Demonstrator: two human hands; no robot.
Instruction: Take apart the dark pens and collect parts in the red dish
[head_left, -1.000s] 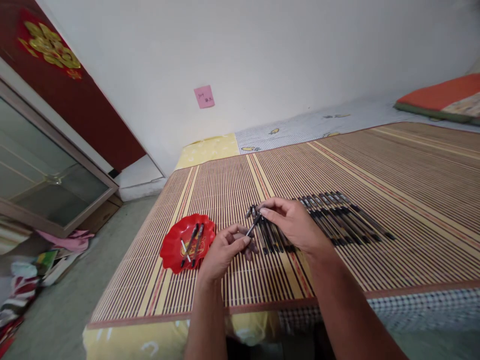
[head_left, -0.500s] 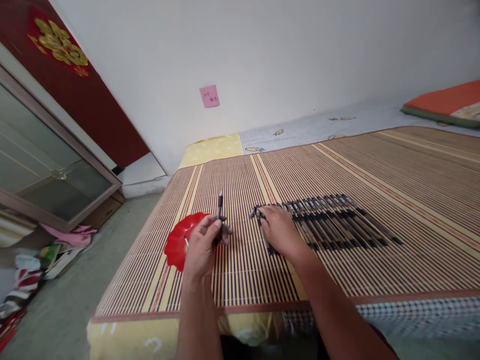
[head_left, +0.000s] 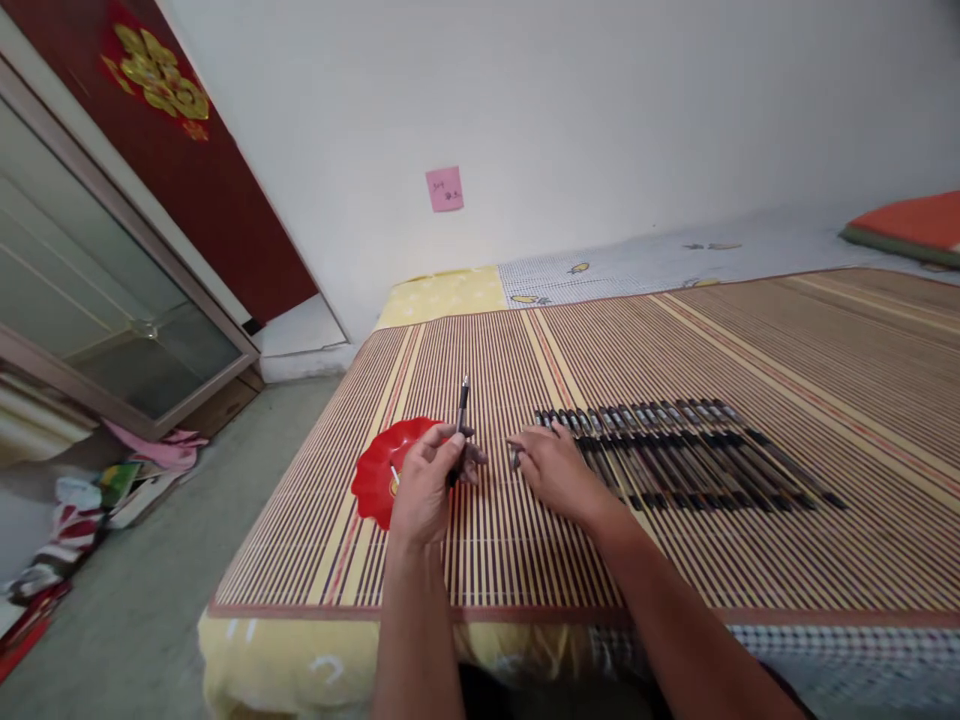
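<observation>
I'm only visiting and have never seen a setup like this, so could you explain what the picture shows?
Gladly. There is no machine here, just a person's two bare hands, seen from a camera worn on the head, looking forward and down. On a striped mat lie a row of dark pens and a red dish. The left hand holds a single pen, tip up. The right hand is at the row's left end; what its fingers grip, if anything, is unclear.
</observation>
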